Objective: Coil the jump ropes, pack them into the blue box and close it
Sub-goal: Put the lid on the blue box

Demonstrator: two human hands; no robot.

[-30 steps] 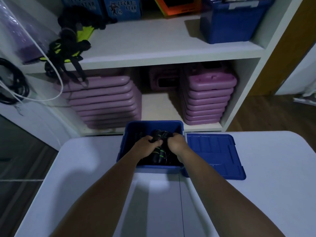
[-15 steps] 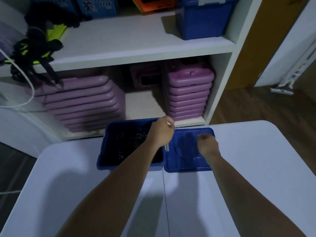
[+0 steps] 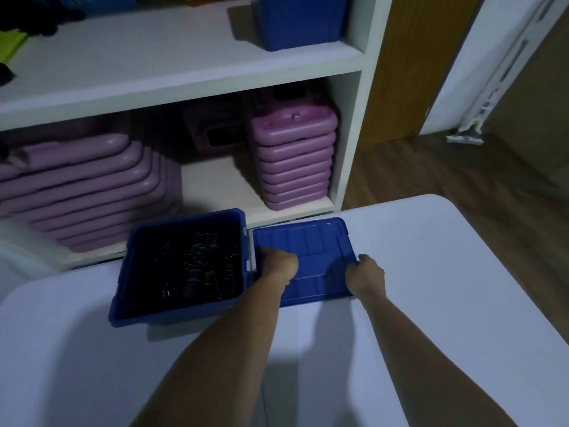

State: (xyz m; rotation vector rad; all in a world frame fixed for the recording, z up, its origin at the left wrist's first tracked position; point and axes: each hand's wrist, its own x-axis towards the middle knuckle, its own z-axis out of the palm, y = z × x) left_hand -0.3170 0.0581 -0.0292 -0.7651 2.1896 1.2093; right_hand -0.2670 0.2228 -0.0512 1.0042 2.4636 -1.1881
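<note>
White counter (image 3: 431, 272), ropes (image 3: 197, 266) in the blue box (image 3: 172, 315); left grip (image 3: 278, 266) and right grip (image 3: 366, 274) clutch the lid (image 3: 308, 241) edges, reckon seating it's next

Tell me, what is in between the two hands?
The blue lid lies between the left hand and the right hand, and each hand grips one side of it. The head view shows this.

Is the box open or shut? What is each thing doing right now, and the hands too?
blue box: open, upright on the table.
jump ropes: lying inside the box.
lid: off, flat on the table beside the box.
left hand: grips the lid's left edge.
right hand: grips the lid's right edge.
</note>
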